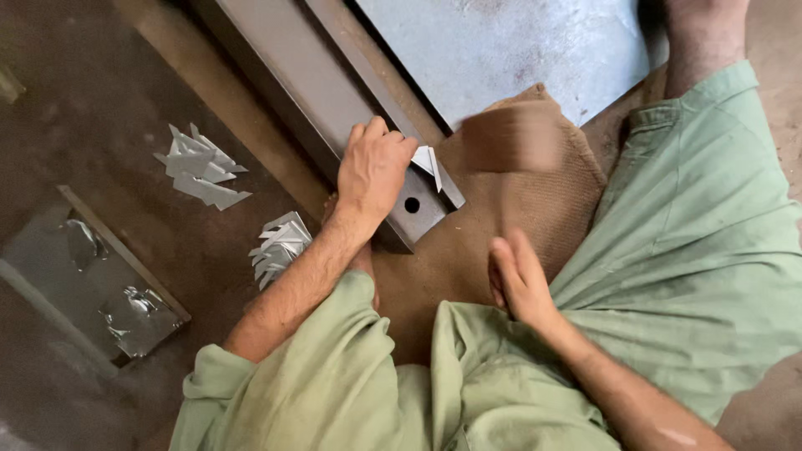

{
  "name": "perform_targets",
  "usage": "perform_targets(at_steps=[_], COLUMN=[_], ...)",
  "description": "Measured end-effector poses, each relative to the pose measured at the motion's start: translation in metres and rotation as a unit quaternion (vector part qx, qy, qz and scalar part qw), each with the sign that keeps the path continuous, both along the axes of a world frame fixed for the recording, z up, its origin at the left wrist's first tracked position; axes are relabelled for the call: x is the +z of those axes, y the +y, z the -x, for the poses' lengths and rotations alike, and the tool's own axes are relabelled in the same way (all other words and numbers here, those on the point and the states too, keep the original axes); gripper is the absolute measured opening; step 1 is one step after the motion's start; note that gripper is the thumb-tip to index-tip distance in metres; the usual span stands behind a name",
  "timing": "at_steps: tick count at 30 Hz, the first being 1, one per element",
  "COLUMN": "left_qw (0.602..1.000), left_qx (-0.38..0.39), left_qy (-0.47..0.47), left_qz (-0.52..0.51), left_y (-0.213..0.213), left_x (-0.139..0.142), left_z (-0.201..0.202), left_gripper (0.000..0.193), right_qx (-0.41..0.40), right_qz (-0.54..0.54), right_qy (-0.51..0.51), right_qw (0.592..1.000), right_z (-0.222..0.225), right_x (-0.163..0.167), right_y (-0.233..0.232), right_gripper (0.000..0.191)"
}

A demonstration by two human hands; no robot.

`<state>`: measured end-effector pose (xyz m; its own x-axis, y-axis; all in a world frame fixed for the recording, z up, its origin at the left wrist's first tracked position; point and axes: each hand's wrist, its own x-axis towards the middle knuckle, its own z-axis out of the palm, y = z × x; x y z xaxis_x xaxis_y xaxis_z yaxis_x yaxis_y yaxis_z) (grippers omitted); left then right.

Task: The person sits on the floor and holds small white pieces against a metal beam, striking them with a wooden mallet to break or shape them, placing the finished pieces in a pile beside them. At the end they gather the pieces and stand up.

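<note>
The left hand (373,169) pinches a small metal piece (428,161) on the steel bar (334,100); it is better to keep it flat there. The right hand (520,284) is open and holds nothing.

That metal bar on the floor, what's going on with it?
A person in green clothes sits on a burlap mat. Their left hand presses a small folded sheet-metal piece onto the end of the steel bar, beside a round hole. The right hand hangs empty above the lap. A blurred brown block is over the mat. Two heaps of similar metal pieces lie on the floor.
</note>
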<state>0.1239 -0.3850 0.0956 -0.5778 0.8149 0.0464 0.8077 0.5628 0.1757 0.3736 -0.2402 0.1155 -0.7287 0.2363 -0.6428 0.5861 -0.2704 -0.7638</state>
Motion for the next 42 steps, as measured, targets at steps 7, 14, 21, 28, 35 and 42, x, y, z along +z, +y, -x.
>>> perform_targets(at_steps=[7, 14, 21, 28, 35, 42], left_qw=[0.999, 0.977, 0.929, 0.787, 0.722, 0.699], left_qx=[0.008, 0.03, 0.29, 0.594, 0.673, 0.663], left_qy=[-0.015, 0.071, -0.146, 0.01, -0.048, -0.099], left_qz=[-0.032, -0.2, -0.178, -0.166, -0.152, -0.25], left_y=[0.004, -0.073, -0.239, -0.279, -0.278, -0.288], left_x=[0.015, 0.061, 0.035, -0.085, -0.111, -0.109], left_z=[0.001, 0.003, -0.014, 0.02, 0.03, 0.035], left_gripper=[0.008, 0.005, 0.021, 0.066, 0.064, 0.067], right_qx=[0.004, 0.006, 0.106, 0.127, 0.151, 0.146], right_qz=[-0.049, 0.049, 0.043, -0.013, -0.034, -0.032], right_qy=[0.04, -0.024, -0.049, -0.1, -0.067, -0.064], right_qw=[0.998, 0.998, 0.992, 0.987, 0.986, 0.987], right_z=[-0.004, -0.014, -0.008, -0.005, -0.006, -0.008], right_x=[0.007, 0.005, -0.014, -0.023, -0.03, -0.032], right_y=[-0.01, -0.015, -0.038, -0.044, -0.046, -0.048], right_gripper=[0.03, 0.029, 0.029, 0.025, 0.024, 0.025])
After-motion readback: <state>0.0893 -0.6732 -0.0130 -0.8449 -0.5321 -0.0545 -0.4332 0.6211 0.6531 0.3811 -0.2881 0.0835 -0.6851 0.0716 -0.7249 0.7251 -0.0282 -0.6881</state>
